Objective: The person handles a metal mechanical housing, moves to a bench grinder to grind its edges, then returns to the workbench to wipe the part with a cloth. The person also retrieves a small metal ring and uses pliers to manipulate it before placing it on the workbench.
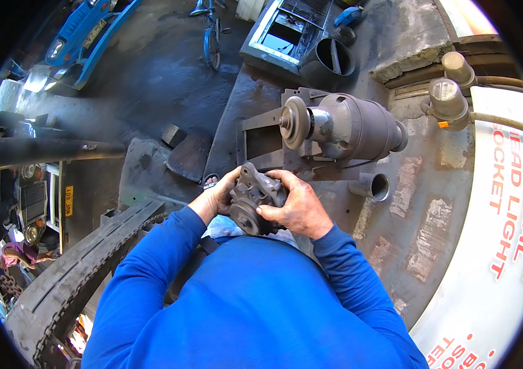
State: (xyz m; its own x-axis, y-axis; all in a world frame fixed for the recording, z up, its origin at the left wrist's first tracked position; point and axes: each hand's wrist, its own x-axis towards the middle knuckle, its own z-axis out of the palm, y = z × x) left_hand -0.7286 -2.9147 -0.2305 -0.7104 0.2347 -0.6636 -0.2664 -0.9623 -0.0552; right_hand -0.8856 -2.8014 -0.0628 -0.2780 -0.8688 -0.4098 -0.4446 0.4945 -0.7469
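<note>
Close to my waist I hold a grey metal alternator (266, 189) with a round pulley (248, 215) at its lower left and a mounting lug on top. My left hand (219, 192) is closed around its left side, the fingertips partly hidden behind the body. On the other side my right hand (301, 203) grips it, with the thumb by the pulley and the fingers over the top. Just beyond my hands stands a bench motor (356, 126) with a round wheel (296, 122) on its left shaft end.
A metal cup (372, 186) lies right of the motor's base. Behind are a black bucket (327, 63) and a white-framed box (280, 38). A chain-draped beam (83, 270) runs at left; a lettered white sign (489, 246) borders the right. Vehicles and a blue bicycle (212, 40) stand farther off.
</note>
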